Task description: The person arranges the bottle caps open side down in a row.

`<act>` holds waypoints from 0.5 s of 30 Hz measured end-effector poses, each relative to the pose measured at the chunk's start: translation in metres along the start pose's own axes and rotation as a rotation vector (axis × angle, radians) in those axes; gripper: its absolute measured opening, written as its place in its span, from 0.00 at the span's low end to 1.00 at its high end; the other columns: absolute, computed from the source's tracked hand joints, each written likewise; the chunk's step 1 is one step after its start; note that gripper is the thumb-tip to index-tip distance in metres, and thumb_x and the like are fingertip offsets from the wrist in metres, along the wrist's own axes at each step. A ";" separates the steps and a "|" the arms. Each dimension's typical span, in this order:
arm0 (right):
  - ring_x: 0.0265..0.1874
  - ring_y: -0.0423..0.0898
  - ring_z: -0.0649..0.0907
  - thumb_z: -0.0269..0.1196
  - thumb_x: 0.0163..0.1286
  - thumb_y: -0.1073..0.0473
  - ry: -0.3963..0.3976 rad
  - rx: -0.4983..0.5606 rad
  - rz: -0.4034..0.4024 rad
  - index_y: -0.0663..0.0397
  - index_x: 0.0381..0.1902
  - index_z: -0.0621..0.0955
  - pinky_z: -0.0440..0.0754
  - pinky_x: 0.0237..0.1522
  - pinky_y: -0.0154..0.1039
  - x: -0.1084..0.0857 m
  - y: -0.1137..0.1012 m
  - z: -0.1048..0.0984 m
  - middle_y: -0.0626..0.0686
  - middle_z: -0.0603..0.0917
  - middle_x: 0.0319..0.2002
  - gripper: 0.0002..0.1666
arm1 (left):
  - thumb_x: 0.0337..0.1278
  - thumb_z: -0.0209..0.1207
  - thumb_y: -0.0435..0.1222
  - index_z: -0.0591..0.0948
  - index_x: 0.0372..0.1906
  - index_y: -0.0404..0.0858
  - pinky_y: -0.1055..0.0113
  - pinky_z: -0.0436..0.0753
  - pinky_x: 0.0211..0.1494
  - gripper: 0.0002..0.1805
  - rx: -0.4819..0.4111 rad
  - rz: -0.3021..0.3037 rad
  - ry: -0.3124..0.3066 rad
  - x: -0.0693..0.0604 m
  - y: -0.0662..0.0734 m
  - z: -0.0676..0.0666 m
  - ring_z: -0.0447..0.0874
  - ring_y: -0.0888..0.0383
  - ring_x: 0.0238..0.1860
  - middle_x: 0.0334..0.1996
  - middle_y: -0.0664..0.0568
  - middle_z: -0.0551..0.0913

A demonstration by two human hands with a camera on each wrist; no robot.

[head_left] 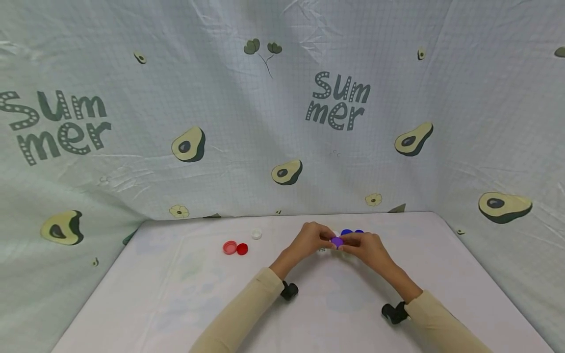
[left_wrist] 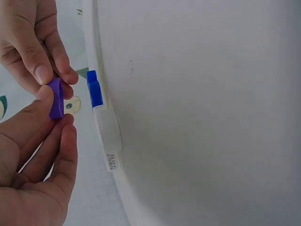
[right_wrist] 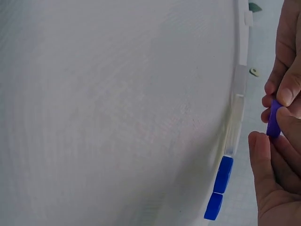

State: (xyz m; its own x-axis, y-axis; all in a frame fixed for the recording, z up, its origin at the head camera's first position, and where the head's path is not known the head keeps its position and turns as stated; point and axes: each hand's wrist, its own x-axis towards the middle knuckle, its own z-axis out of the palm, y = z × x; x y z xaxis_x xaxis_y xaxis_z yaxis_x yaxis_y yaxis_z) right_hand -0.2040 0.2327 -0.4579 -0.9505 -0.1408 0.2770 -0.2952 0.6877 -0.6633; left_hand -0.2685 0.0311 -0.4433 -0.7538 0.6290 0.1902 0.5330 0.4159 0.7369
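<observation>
A small purple cap (head_left: pixel 337 242) is held up between both hands over the back of the table. The left hand (head_left: pixel 310 240) pinches its left side between thumb and fingers, and the right hand (head_left: pixel 365 247) pinches the other side. In the left wrist view the ribbed purple cap (left_wrist: pixel 56 99) is on edge, with the left hand (left_wrist: pixel 40 155) below it and the right hand (left_wrist: pixel 35 47) above. The right wrist view shows the purple cap (right_wrist: pixel 274 120) partly covered by fingertips.
Blue caps (head_left: pixel 346 232) lie just behind the hands, beside white pieces (left_wrist: pixel 109 129), one bearing printed characters. Farther left on the white table (head_left: pixel 185 304) are a light red ring-like lid (head_left: pixel 229 247), a red cap (head_left: pixel 242 249) and a whitish round lid (head_left: pixel 256 234). A patterned curtain (head_left: pixel 229 108) hangs behind.
</observation>
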 end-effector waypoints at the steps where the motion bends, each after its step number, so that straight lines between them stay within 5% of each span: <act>1: 0.41 0.52 0.89 0.72 0.66 0.60 0.001 0.000 0.013 0.60 0.46 0.89 0.88 0.40 0.39 0.001 0.000 0.000 0.56 0.90 0.42 0.14 | 0.53 0.74 0.34 0.90 0.43 0.35 0.77 0.79 0.36 0.12 0.014 -0.006 -0.005 0.002 0.001 0.000 0.81 0.68 0.32 0.36 0.51 0.91; 15: 0.37 0.50 0.90 0.74 0.61 0.66 -0.047 -0.016 0.127 0.66 0.46 0.88 0.87 0.35 0.37 0.009 0.002 0.009 0.57 0.91 0.36 0.16 | 0.51 0.75 0.30 0.90 0.39 0.32 0.79 0.79 0.34 0.09 0.149 -0.068 -0.105 0.017 0.001 0.008 0.81 0.67 0.30 0.32 0.50 0.90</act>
State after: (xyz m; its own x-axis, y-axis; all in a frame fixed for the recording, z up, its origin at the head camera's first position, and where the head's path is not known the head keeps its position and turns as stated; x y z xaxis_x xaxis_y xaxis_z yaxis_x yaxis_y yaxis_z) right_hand -0.2140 0.2265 -0.4630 -0.9836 -0.0848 0.1590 -0.1714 0.7134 -0.6795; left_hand -0.2777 0.0475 -0.4447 -0.7499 0.6580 0.0682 0.5390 0.5480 0.6397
